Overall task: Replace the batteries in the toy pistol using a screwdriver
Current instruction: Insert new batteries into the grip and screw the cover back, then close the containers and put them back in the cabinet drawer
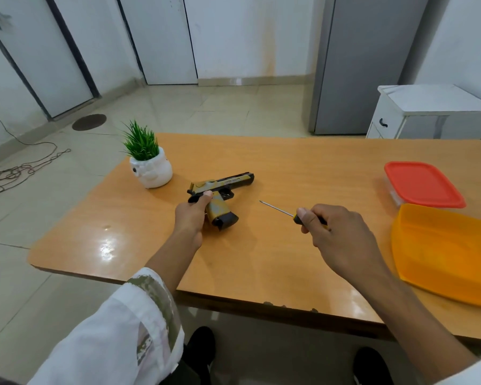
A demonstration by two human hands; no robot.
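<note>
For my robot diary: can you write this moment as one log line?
left hand: grips yellow-black toy pistol on table | right hand: holds thin black-handled screwdriver, tip off pistol

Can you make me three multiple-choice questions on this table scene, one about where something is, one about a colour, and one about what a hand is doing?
1. Where does the small green plant in a white ceramic pot stand?
A. at the table's far left corner
B. on the orange container
C. by the near edge

2. What colour is the lid of the clear plastic box?
A. blue
B. red
C. white

3. What is the right hand doing?
A. lying flat on the table
B. holding the slim screwdriver with a black and yellow handle in the air
C. turning a screw in the toy

Answers: 1 A, the pot sits beyond the yellow and black toy pistol near the far left corner. 2 B, the lid is red. 3 B, the fingers wrap the handle, and the tip is clear of the pistol that the left hand grips.
</note>
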